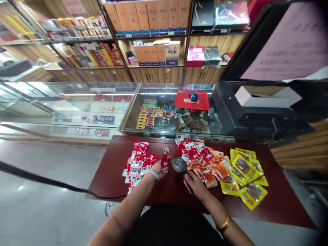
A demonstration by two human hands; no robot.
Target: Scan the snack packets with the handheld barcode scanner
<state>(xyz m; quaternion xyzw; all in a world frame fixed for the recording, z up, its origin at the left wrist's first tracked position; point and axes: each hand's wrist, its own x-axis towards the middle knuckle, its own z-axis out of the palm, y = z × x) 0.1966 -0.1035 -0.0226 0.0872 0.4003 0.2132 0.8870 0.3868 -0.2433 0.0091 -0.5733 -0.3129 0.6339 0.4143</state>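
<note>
At the bottom centre of the frame, the right forearm wears a gold bracelet (pixel 224 222), and its right hand (pixel 196 184) is wrapped around the handle of a dark handheld scanner (pixel 179 165), whose head shows 1 blue light. Left of it, near the centre, the left hand (pixel 160 168), with a pale band (pixel 154 175) at the wrist, grasps 1 red-and-white packet (pixel 164 158) in its fingers, raised above the dark red table (pixel 167 194).

On the table, a pile of red-and-white packets (pixel 138 159) lies left of the left hand. Right of the scanner are orange packets (pixel 210 167), with more red packets (pixel 191 150) at their upper left, and yellow packets (pixel 252 196) farther right.

Beyond the table runs a glass counter (pixel 130 102), bearing a red mat (pixel 184 99) with a mouse (pixel 194 96) on it. At the top of the frame, shelves hold tall orange boxes (pixel 153 15).
</note>
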